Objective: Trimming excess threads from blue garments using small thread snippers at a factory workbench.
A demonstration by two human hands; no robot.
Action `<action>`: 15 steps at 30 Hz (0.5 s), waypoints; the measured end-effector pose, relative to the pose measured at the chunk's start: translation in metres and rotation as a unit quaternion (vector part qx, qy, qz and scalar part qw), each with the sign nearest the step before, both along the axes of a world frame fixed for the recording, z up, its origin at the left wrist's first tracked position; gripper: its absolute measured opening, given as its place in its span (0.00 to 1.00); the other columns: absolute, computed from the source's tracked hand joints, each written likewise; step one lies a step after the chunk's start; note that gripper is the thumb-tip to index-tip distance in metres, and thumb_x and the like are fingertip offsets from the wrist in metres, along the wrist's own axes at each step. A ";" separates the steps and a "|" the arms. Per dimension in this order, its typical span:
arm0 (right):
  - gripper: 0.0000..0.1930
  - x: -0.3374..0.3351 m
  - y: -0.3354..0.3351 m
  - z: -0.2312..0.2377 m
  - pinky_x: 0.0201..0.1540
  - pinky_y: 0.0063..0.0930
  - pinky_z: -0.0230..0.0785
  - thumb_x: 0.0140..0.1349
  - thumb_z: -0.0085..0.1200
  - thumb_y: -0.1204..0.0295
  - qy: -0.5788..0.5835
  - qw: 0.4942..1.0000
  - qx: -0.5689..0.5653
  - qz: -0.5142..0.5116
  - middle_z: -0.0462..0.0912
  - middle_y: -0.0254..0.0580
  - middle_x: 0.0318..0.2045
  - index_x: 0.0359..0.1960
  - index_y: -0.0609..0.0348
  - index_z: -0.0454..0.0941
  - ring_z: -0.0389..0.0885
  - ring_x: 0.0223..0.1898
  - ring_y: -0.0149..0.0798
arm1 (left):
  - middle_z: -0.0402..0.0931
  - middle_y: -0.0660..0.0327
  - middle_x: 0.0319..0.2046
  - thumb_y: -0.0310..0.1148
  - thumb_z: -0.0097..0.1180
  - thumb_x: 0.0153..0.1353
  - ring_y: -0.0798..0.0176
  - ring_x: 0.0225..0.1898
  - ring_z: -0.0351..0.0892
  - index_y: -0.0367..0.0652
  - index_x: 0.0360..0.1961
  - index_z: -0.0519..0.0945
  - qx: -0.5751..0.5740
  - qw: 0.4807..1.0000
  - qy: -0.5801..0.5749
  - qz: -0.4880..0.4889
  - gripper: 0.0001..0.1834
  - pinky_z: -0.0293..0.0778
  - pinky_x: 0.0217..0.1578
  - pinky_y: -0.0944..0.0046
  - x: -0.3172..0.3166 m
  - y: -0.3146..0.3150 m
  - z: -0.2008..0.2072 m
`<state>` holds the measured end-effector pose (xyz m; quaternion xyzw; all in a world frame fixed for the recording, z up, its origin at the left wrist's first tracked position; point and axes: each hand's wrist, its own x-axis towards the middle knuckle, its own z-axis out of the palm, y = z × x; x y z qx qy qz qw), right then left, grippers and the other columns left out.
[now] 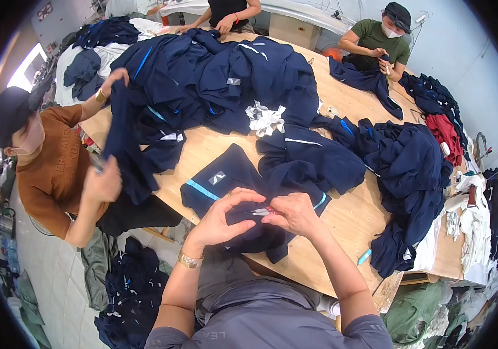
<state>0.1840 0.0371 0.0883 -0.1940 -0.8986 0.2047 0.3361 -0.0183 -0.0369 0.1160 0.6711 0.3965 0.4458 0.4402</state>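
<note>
A navy garment with a light-blue stripe and a small grey patch lies on the table before me, its near part hanging by my lap. Over it my right hand is closed around small thread snips, red at the grip, their silver blades pointing left. Facing the blades, my left hand curves open, thumb and fingers apart. Whether a thread runs between them is too small to tell. Just beyond lies another navy garment with white and light-blue trim.
Heaped navy garments cover the table's far side, with white scraps in front. Another pile sits at right, near a turquoise marker-like item. Co-workers handle cloth at left, far right and the far edge.
</note>
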 end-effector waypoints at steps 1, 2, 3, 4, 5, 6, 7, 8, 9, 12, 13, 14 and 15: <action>0.21 0.000 0.000 -0.001 0.18 0.31 0.60 0.52 0.58 0.53 0.000 1.000 0.000 -0.001 0.71 0.38 0.13 0.16 0.57 0.69 0.72 0.15 0.43 | 0.72 0.59 0.46 0.24 0.60 0.46 0.61 0.51 0.69 0.41 0.48 0.75 0.000 1.000 0.002 -0.001 0.23 0.63 0.54 0.63 0.000 0.000 0.000; 0.21 0.000 0.000 -0.004 0.18 0.31 0.60 0.52 0.58 0.54 -0.001 1.000 -0.002 -0.009 0.71 0.38 0.13 0.16 0.57 0.69 0.72 0.15 0.43 | 0.72 0.59 0.46 0.24 0.60 0.46 0.61 0.51 0.69 0.41 0.48 0.75 -0.001 1.000 0.002 -0.002 0.23 0.63 0.54 0.63 0.000 0.000 0.000; 0.20 0.000 0.000 -0.005 0.18 0.31 0.60 0.52 0.58 0.54 -0.001 1.000 -0.003 -0.016 0.71 0.38 0.13 0.16 0.57 0.69 0.72 0.15 0.42 | 0.72 0.59 0.46 0.24 0.60 0.46 0.61 0.51 0.69 0.41 0.48 0.75 -0.001 1.000 0.003 -0.001 0.24 0.62 0.54 0.63 0.000 0.000 0.000; 0.20 0.000 0.000 -0.005 0.18 0.31 0.60 0.52 0.58 0.54 -0.001 1.000 -0.003 -0.016 0.71 0.38 0.13 0.16 0.57 0.69 0.72 0.15 0.42 | 0.72 0.59 0.47 0.24 0.60 0.46 0.61 0.51 0.69 0.41 0.48 0.75 -0.001 1.000 0.004 -0.001 0.24 0.62 0.54 0.63 0.000 0.000 0.000; 0.20 0.000 -0.001 -0.004 0.18 0.31 0.60 0.52 0.58 0.54 -0.006 1.000 -0.004 -0.018 0.71 0.38 0.13 0.16 0.57 0.69 0.72 0.15 0.43 | 0.72 0.59 0.47 0.24 0.60 0.46 0.61 0.51 0.69 0.41 0.48 0.75 -0.001 1.000 0.005 -0.001 0.24 0.62 0.54 0.63 0.000 0.000 0.000; 0.20 -0.001 -0.001 -0.004 0.18 0.31 0.60 0.52 0.58 0.54 -0.010 1.000 -0.005 -0.018 0.71 0.39 0.13 0.16 0.57 0.69 0.72 0.15 0.44 | 0.72 0.59 0.47 0.24 0.60 0.46 0.61 0.52 0.69 0.41 0.48 0.75 0.001 1.000 0.004 0.001 0.24 0.62 0.54 0.63 -0.001 0.000 0.000; 0.20 -0.001 -0.002 -0.004 0.18 0.31 0.60 0.52 0.58 0.54 -0.009 1.000 -0.006 -0.017 0.71 0.39 0.13 0.16 0.57 0.69 0.72 0.15 0.44 | 0.72 0.59 0.47 0.24 0.60 0.45 0.60 0.52 0.68 0.41 0.49 0.75 0.002 1.000 0.004 0.002 0.25 0.62 0.54 0.63 -0.001 -0.001 0.000; 0.20 -0.002 -0.002 -0.005 0.18 0.31 0.60 0.52 0.58 0.55 -0.002 1.000 -0.002 -0.011 0.70 0.39 0.13 0.16 0.57 0.69 0.72 0.15 0.41 | 0.72 0.59 0.47 0.24 0.60 0.45 0.60 0.52 0.68 0.41 0.49 0.75 0.002 1.000 0.005 0.003 0.25 0.62 0.54 0.63 -0.002 -0.003 0.000; 0.20 -0.002 -0.002 -0.005 0.18 0.30 0.60 0.53 0.58 0.55 0.004 1.000 0.003 -0.008 0.69 0.40 0.13 0.16 0.58 0.68 0.72 0.15 0.37 | 0.72 0.59 0.48 0.24 0.61 0.45 0.61 0.53 0.68 0.41 0.50 0.73 0.008 1.000 0.017 0.008 0.26 0.62 0.54 0.63 -0.003 -0.003 0.000; 0.20 0.002 -0.010 -0.013 0.17 0.26 0.57 0.57 0.56 0.56 0.175 0.942 -0.276 -0.079 0.68 0.35 0.13 0.19 0.60 0.68 0.68 0.15 0.27 | 0.71 0.59 0.50 0.25 0.61 0.45 0.61 0.54 0.67 0.42 0.55 0.69 -0.002 0.999 0.021 0.027 0.32 0.61 0.55 0.63 -0.002 -0.004 0.004; 0.17 0.011 -0.004 -0.027 0.18 0.21 0.56 0.61 0.53 0.59 0.270 0.881 -0.384 -0.053 0.68 0.29 0.16 0.22 0.60 0.70 0.64 0.18 0.21 | 0.71 0.59 0.51 0.26 0.62 0.44 0.61 0.54 0.67 0.43 0.57 0.66 -0.017 0.999 0.013 0.042 0.35 0.61 0.55 0.63 0.003 -0.003 0.006; 0.16 0.016 -0.003 -0.040 0.19 0.20 0.55 0.62 0.52 0.60 0.306 0.822 -0.476 -0.066 0.69 0.27 0.17 0.24 0.60 0.72 0.64 0.18 0.21 | 0.70 0.59 0.52 0.28 0.63 0.44 0.62 0.55 0.66 0.45 0.62 0.59 0.004 0.999 0.021 0.041 0.41 0.60 0.55 0.62 0.001 -0.002 -0.002; 0.15 0.022 -0.003 -0.047 0.20 0.18 0.55 0.62 0.51 0.61 0.346 0.751 -0.555 -0.086 0.70 0.26 0.18 0.25 0.60 0.74 0.63 0.18 0.20 | 0.71 0.60 0.52 0.29 0.64 0.44 0.62 0.55 0.66 0.44 0.63 0.55 -0.027 0.998 0.017 0.050 0.44 0.59 0.56 0.61 0.006 0.000 0.001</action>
